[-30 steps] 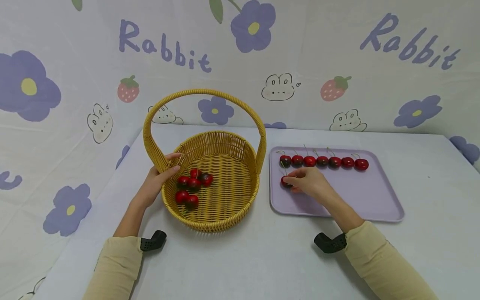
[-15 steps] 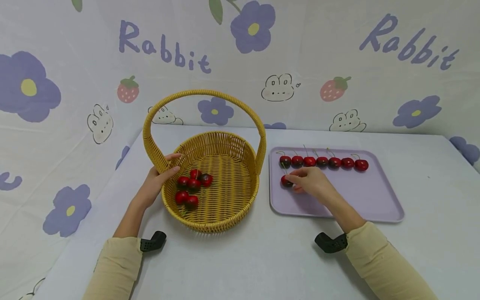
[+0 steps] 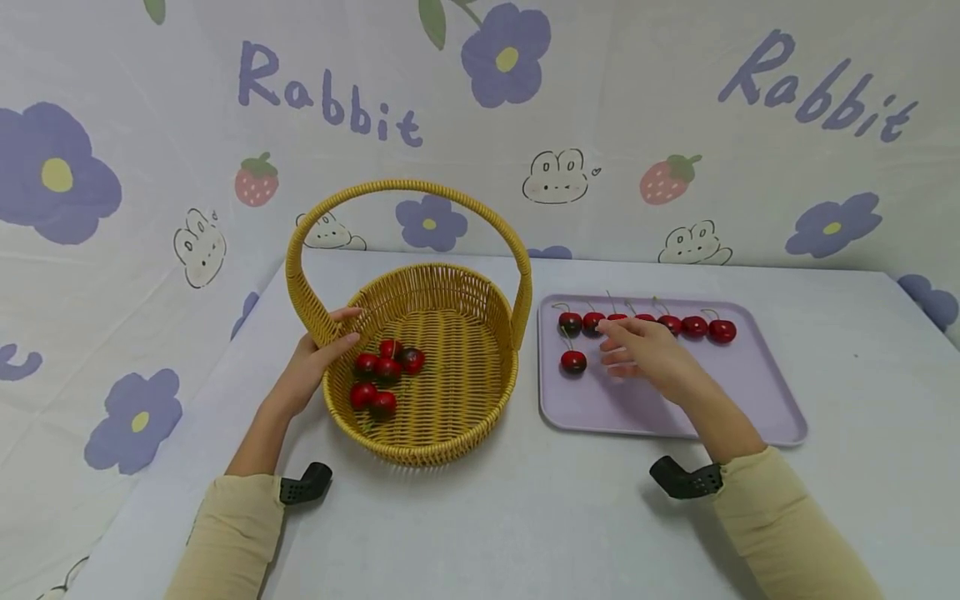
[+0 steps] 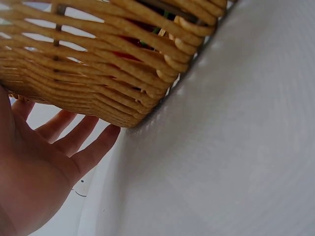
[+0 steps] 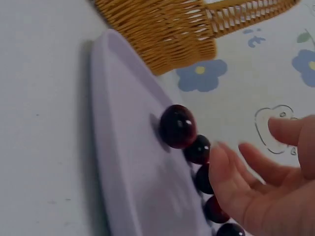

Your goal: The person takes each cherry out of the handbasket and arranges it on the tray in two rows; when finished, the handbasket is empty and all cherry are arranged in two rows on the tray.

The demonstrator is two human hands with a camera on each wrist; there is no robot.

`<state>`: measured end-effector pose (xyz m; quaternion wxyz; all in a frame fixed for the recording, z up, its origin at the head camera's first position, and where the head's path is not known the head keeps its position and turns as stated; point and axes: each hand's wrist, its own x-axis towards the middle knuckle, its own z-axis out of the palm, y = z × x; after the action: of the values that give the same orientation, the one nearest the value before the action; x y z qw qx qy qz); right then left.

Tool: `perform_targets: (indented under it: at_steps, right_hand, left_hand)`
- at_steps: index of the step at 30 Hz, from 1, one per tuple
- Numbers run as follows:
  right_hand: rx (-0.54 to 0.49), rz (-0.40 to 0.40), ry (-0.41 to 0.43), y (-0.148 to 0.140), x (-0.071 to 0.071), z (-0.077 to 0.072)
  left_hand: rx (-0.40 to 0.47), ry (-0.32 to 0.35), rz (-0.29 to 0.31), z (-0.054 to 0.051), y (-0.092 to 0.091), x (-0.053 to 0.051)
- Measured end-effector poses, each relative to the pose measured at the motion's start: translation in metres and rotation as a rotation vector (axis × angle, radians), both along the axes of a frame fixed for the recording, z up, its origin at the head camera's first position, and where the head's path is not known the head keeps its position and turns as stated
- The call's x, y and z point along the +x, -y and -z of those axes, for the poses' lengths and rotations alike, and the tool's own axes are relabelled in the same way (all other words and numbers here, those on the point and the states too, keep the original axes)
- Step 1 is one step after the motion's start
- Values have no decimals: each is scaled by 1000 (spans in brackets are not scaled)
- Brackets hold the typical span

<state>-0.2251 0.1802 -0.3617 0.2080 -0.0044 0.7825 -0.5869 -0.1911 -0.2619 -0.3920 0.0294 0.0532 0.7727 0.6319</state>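
My left hand (image 3: 311, 367) holds the left side of a yellow woven basket (image 3: 420, 454), near the foot of its handle. In the head view the thumb reaches over the rim; in the left wrist view the fingers (image 4: 81, 135) lie against the outer wall. Several red cherries (image 3: 386, 367) sit in the basket's left half. Over a lilac tray (image 3: 720, 400) hovers my right hand (image 3: 648, 354), holding nothing, fingers spread. Just left of it, a single dark-red cherry (image 3: 573, 362) rests on the tray, stem up. Behind it runs a row of cherries (image 3: 570, 323), partly hidden by the hand.
Both basket and tray stand on a white table (image 3: 480, 533). The tall basket handle (image 3: 408, 185) arches above the basket. A cloth (image 3: 600, 92) printed with flowers, rabbits and strawberries hangs behind the table. Black wrist devices (image 3: 307, 483) sit at both sleeves.
My right hand has let go of the single cherry, leaving it on the tray, and has moved right and slightly up. The left hand and basket have stayed put.
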Motion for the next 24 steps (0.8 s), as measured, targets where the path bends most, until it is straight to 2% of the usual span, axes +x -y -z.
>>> perform_targets:
  at_steps: [6,13,20,24]
  right_hand:
    - [-128,-142,5,-10,2,-12]
    - [-285,-282,39,-8,8,-26]
    - [-384,-432,54,7,15,-39]
    - [-422,-488,83,23,18,-44]
  left_hand:
    - [10,-4,1,-3,-1,0]
    - [10,3,-3,-2,-1,1]
    - [14,7,-3,-2,-2,1]
    - [14,4,-3,-2,-2,1]
